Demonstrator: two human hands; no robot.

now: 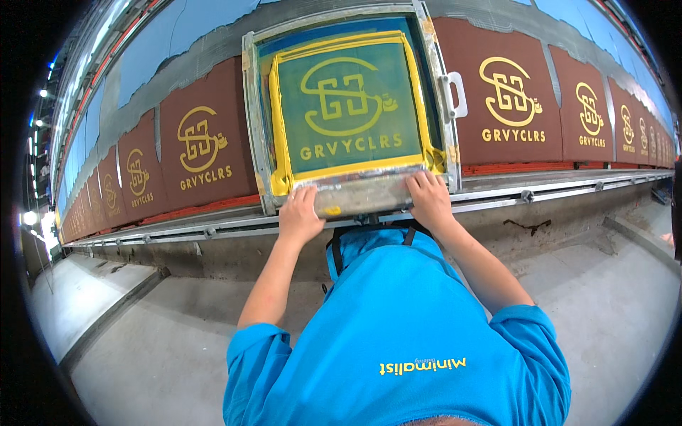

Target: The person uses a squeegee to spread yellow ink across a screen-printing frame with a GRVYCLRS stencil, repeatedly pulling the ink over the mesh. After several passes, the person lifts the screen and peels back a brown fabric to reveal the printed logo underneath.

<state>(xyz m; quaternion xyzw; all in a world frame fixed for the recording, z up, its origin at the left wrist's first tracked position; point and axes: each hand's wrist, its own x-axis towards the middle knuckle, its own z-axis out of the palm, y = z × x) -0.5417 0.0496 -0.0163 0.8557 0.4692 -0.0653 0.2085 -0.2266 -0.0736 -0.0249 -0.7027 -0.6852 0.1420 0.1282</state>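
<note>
A screen-printing frame lies before me, its green mesh bearing a stencilled design. Thick yellow ink lines the sides and the far end of the design. Along the frame's near end rests a wide, ink-stained metal squeegee. My left hand is closed over its left end, fingers on the top edge. At the other end my right hand grips it in the same way. The thumbs and the squeegee's lower edge are partly hidden.
Brown fabric panels with yellow prints run along the long table on both sides of the frame. A white handle sticks out from the frame's right side. A metal rail follows the table's near edge, above a concrete floor.
</note>
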